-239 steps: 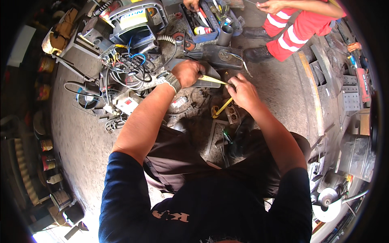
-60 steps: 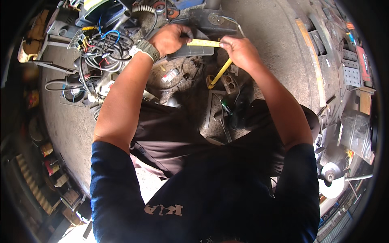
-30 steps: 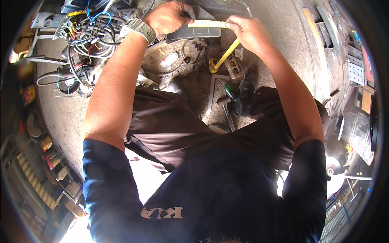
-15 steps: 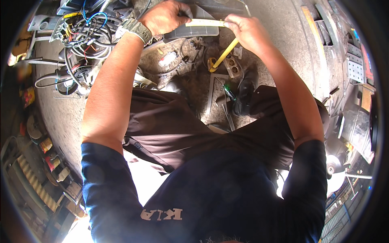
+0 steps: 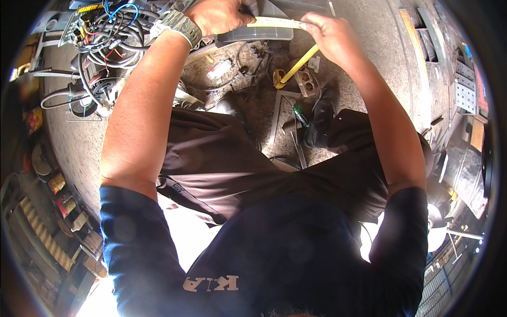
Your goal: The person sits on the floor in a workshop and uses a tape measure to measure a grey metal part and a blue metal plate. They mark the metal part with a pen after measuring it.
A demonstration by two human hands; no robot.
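A yellow tape measure blade (image 5: 277, 22) stretches between my two hands over a dark panel (image 5: 259, 34) at the far side. My left hand (image 5: 222, 18), with a watch (image 5: 179, 27) on its wrist, pinches the blade's left part; some of its fingers are cut off by the upper picture edge. At the other end, my right hand (image 5: 335, 37) grips the blade between thumb and fingers. From there the yellow strip slants down to the tape measure's case (image 5: 279, 78), which sits on the floor between my feet.
Beside the case lies a socket block (image 5: 306, 83). A metal square (image 5: 275, 119) and a pen-like tool with a green light (image 5: 300, 114) are close to my right boot (image 5: 319, 124). Coiled cables (image 5: 113, 47) pile up at left; a perforated metal plate (image 5: 465, 87) is at right.
The whole view has shifted slightly. My right hand has moved a little right and away, still gripping the tape. My left hand keeps its pinch on the blade.
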